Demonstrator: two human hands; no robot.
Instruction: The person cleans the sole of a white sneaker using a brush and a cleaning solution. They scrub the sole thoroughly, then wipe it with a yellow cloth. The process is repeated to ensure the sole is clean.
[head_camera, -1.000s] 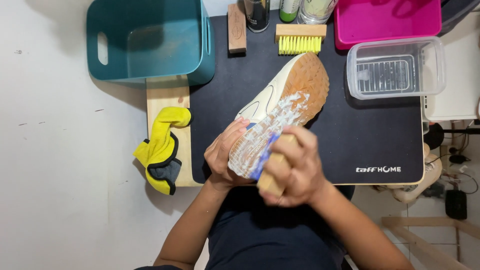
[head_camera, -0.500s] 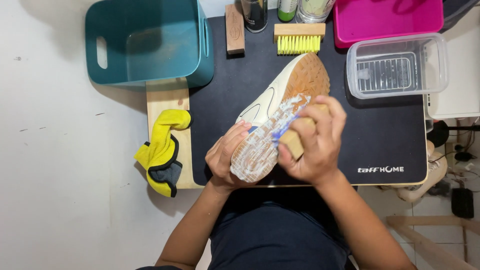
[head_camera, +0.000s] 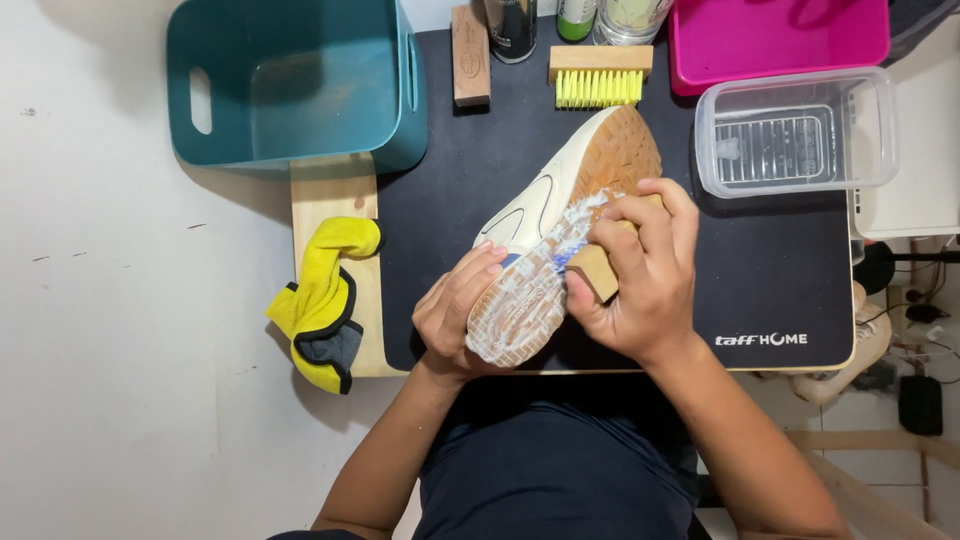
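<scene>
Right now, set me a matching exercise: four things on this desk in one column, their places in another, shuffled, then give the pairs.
1 shoe
2 yellow cloth
3 teal bin
4 clear container

a far left corner of the desk
b right side, below the pink tray
c sole up, between both hands
d draped over the desk's left edge

Pairs: 1-c, 2-d, 3-a, 4-b

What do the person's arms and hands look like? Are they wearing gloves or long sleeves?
No gloves and no long sleeves. The left hand and the right hand are both bare, and so are both forearms right up to the elbows. No watch, ring or bracelet shows. The person wears a dark navy top; its sleeves are out of view.
</scene>
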